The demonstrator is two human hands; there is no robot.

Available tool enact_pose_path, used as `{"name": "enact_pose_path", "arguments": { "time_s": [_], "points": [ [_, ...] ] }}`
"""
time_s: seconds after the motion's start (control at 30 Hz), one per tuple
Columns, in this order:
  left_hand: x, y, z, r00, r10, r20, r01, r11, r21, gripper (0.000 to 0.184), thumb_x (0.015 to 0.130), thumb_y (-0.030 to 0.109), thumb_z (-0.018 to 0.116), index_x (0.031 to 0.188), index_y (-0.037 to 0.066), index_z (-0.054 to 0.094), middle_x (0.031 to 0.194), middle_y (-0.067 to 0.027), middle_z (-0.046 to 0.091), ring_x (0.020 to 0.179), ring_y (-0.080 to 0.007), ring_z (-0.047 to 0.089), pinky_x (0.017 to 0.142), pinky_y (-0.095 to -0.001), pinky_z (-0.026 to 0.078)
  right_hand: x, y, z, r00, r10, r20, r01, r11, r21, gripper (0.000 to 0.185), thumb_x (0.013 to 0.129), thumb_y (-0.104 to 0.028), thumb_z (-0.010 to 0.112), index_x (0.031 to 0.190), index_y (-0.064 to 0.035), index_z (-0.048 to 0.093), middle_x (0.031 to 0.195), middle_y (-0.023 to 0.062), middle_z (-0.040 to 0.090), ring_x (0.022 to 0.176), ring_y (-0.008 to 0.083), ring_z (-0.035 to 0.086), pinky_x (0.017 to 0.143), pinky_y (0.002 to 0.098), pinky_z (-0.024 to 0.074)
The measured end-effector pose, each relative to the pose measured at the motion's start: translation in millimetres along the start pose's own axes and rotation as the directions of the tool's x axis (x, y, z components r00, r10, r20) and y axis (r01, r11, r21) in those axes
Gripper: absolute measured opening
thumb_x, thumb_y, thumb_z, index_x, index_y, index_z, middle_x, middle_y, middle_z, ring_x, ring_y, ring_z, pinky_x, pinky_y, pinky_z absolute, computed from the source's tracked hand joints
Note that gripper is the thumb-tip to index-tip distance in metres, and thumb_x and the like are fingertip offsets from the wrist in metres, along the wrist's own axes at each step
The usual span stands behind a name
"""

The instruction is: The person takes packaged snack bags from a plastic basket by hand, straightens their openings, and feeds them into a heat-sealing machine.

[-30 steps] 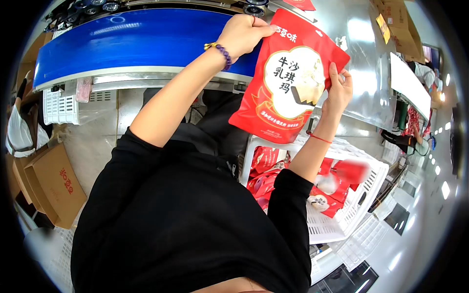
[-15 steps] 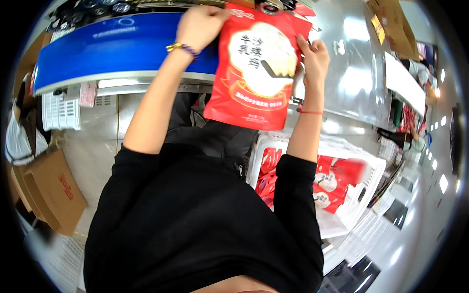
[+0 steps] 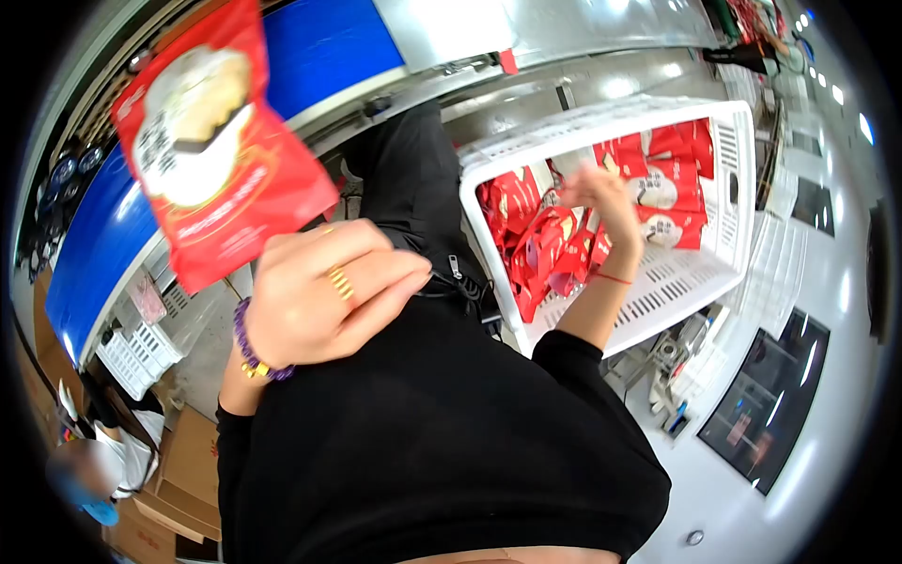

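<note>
My left hand [image 3: 324,291], with a purple bead bracelet and gold rings, is closed at the lower edge of a large red snack pouch [image 3: 254,179]. The pouch has a white panel with a pastry picture and tilts to the left over the blue surface. My right hand [image 3: 606,202], with a thin red cord at its wrist, reaches over the white plastic basket [image 3: 676,273]. Its fingers stretch to the left above several red pouches [image 3: 667,183] in there; they are somewhat blurred, and I see nothing held.
A blue-fronted work table [image 3: 334,56] runs along the far side and joins a steel counter [image 3: 446,33]. A smaller white basket [image 3: 141,357] and cardboard boxes [image 3: 193,461] stand at the left. Another person [image 3: 127,451] is near the boxes.
The view has turned toward the basket. My right hand has let go of the large pouch and moved down over the basket. The pouch is now at the left with my left hand.
</note>
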State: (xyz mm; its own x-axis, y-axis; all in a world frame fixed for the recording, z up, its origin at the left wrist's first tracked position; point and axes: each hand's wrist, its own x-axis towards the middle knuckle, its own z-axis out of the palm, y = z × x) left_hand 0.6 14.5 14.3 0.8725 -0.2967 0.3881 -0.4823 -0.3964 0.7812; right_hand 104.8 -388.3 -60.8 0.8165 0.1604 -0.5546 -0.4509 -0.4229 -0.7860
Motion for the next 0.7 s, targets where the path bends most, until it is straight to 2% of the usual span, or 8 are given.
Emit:
{"name": "enact_pose_path", "arguments": {
  "time_s": [0.07,0.13,0.23,0.33,0.43,0.5,0.63,0.7],
  "points": [
    [8,-11,29,0.996,-0.049,0.08,0.05,0.999,-0.003,0.008,0.077,0.006,0.071,0.085,0.006,0.071,0.07,-0.0054,0.057,0.057,-0.0198,0.058,0.051,-0.031,0.046,6,49,26,0.987,-0.018,-0.158,-0.022,0.969,-0.248,0.035,0.091,-0.026,0.063,0.108,0.0038,0.062,0.095,0.012,0.069,0.088,0.0184,0.066,0.078,0.0291,0.053],
    [12,-25,47,0.978,-0.129,0.167,0.122,0.991,0.052,0.007,0.083,0.01,0.067,0.088,0.005,0.07,0.073,-0.0072,0.057,0.061,-0.0234,0.059,0.055,-0.032,0.047,23,117,55,0.961,-0.211,-0.179,0.074,0.821,-0.566,0.066,0.077,-0.032,0.076,0.125,0.0047,0.049,0.128,0.0214,0.054,0.118,0.0308,0.053,0.1,0.0383,0.0422],
    [11,-36,64,0.965,-0.183,0.188,0.17,0.982,0.086,0.01,0.086,0.013,0.065,0.09,0.004,0.069,0.075,-0.0077,0.057,0.065,-0.0246,0.059,0.059,-0.0327,0.048,39,165,106,0.899,-0.367,-0.238,-0.021,0.507,-0.862,0.058,0.069,-0.029,0.08,0.111,0.0017,0.052,0.117,0.0239,0.055,0.111,0.0402,0.052,0.093,0.0452,0.0449],
    [5,-39,64,0.952,-0.256,0.167,0.25,0.966,0.058,0.011,0.086,0.011,0.065,0.092,0.004,0.07,0.077,-0.0078,0.058,0.063,-0.0228,0.058,0.058,-0.0307,0.046,47,162,97,0.944,-0.213,-0.253,-0.047,0.671,-0.74,0.048,0.071,-0.026,0.078,0.102,0.0006,0.053,0.104,0.0208,0.059,0.097,0.0378,0.058,0.082,0.0428,0.0476],
    [-4,-44,64,0.941,-0.319,0.113,0.321,0.947,0.001,0.01,0.086,0.008,0.065,0.093,0.004,0.07,0.078,-0.0076,0.059,0.063,-0.0203,0.057,0.058,-0.0284,0.045,26,95,79,0.999,0.0,0.05,0.036,0.705,-0.709,0.039,0.077,-0.02,0.074,0.105,0.0012,0.057,0.094,0.0168,0.065,0.085,0.0332,0.062,0.076,0.0402,0.0486],
    [-2,-45,61,0.932,-0.336,0.136,0.337,0.941,0.015,0.014,0.086,0.006,0.064,0.099,0.006,0.07,0.081,-0.0063,0.06,0.065,-0.017,0.058,0.057,-0.0265,0.045,-1,36,72,0.983,-0.08,0.168,0.122,0.959,-0.257,0.039,0.082,-0.015,0.071,0.114,0.0022,0.058,0.092,0.0067,0.065,0.08,0.0165,0.06,0.075,0.0306,0.0481],
    [6,-41,59,0.938,-0.312,0.15,0.325,0.943,-0.072,0.026,0.088,0.006,0.062,0.113,0.009,0.065,0.087,-0.0036,0.061,0.072,-0.0131,0.059,0.06,-0.024,0.046,-35,-29,53,0.85,-0.227,0.476,0.11,0.959,0.261,0.044,0.086,-0.01,0.068,0.126,0.0007,0.053,0.105,0.0005,0.059,0.093,0.0063,0.052,0.078,0.0233,0.0452],
    [8,-38,57,0.939,-0.296,0.175,0.312,0.947,-0.074,0.025,0.088,0.005,0.062,0.113,0.009,0.065,0.087,-0.0041,0.061,0.073,-0.0134,0.06,0.062,-0.0239,0.047,-33,-64,50,0.915,-0.337,0.223,0.329,0.942,0.072,0.044,0.086,-0.018,0.068,0.125,-0.0007,0.054,0.105,0.0023,0.059,0.092,0.0057,0.052,0.076,0.0233,0.0449]
  ]
}}
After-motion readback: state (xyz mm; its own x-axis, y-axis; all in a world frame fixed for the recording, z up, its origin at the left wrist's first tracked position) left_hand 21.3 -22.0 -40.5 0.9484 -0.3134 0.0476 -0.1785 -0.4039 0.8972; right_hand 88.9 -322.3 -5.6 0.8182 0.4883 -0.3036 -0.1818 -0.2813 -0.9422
